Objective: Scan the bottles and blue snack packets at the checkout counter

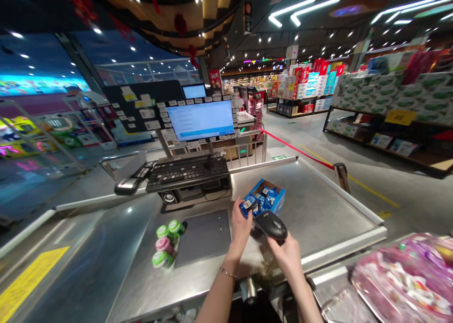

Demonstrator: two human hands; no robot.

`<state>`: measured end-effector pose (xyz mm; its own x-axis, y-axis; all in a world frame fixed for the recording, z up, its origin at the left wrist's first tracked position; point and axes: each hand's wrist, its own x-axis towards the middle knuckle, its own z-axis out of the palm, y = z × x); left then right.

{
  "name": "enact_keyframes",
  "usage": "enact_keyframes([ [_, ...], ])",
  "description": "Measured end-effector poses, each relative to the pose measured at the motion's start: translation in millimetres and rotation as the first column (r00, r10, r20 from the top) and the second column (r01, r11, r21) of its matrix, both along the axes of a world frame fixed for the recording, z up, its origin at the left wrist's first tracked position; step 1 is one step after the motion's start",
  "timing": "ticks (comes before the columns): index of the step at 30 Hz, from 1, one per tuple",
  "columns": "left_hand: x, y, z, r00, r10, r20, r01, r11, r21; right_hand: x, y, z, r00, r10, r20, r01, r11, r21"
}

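Observation:
My right hand is closed around a black handheld barcode scanner, whose head points left toward my other hand. The thumb and fingers of my left hand grip a small blue packet with a white barcode label facing up. Just behind both hands, an open blue cardboard box stands on the metal counter. Several more blue wrapped packets lie inside it. The held packet is over the box's near left corner.
Left of my hands a dark flat panel is set in the counter. Beside it stand several small containers with green and pink lids. A keyboard and a monitor rise behind. Pink clear-wrapped packages sit at right.

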<state>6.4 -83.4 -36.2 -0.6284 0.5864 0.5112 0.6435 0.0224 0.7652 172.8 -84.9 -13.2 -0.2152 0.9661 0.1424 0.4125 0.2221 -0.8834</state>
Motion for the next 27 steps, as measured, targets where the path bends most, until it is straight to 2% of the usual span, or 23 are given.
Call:
enact_keyframes([
  [3,-5,-21,1.7,0.998,0.007,-0.059,-0.008,1.000,-0.027,-11,-11,1.1,0.992,0.090,0.091,-0.090,0.996,0.002],
  [7,-10,-35,-0.3,0.997,0.012,-0.080,-0.016,0.999,-0.047,-20,-18,1.9,0.981,0.092,0.173,-0.092,0.996,-0.009],
  [15,-16,-40,-3.7,0.999,0.018,-0.047,-0.022,0.997,-0.078,-25,-21,4.5,0.974,0.107,0.197,-0.122,0.990,0.066],
  [22,-16,-40,-2.5,0.998,0.031,-0.051,-0.036,0.995,-0.098,-27,-19,4.4,0.989,0.113,0.100,-0.116,0.993,0.032],
  [25,-24,-46,-2.6,0.988,0.097,-0.118,-0.110,0.987,-0.114,-29,-18,4.3,0.995,0.096,0.025,-0.096,0.995,-0.006],
  [27,-36,-58,-6.6,0.962,0.210,-0.175,-0.237,0.960,-0.151,-32,-19,4.0,0.996,0.090,-0.012,-0.090,0.995,-0.034],
])
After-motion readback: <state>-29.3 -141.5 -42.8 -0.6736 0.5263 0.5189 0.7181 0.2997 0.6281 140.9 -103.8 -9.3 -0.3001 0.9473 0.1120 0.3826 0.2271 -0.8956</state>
